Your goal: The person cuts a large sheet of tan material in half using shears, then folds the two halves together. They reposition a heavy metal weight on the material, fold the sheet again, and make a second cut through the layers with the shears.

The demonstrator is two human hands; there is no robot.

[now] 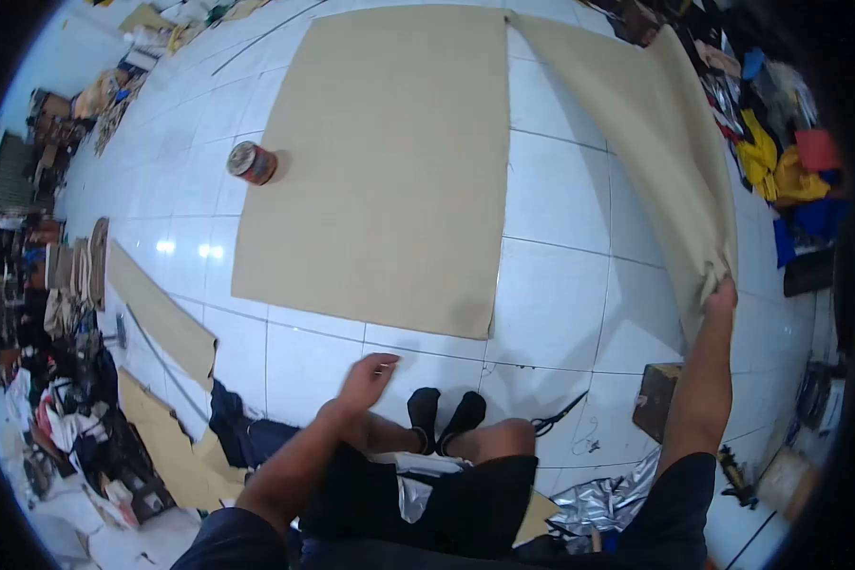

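Observation:
My right hand [720,294] grips the near end of a long beige fabric piece [660,123], bunching it between the fingers. That piece is lifted and folded, and runs away from me to the far right. A large beige fabric sheet [380,180] lies flat on the white tiled floor in front of me. On its left edge a rusty can [253,163] stands. My left hand [370,378] hovers above my knee, near the sheet's front edge, fingers loosely apart and holding nothing I can see.
Black-handled scissors [560,414] lie by my feet, near a brown box [657,401]. Silver foil [603,502] is crumpled beside me. A beige strip [161,309] and a metal ruler-like rod [166,366] lie at left. Piled cloth [774,166] lines the right side.

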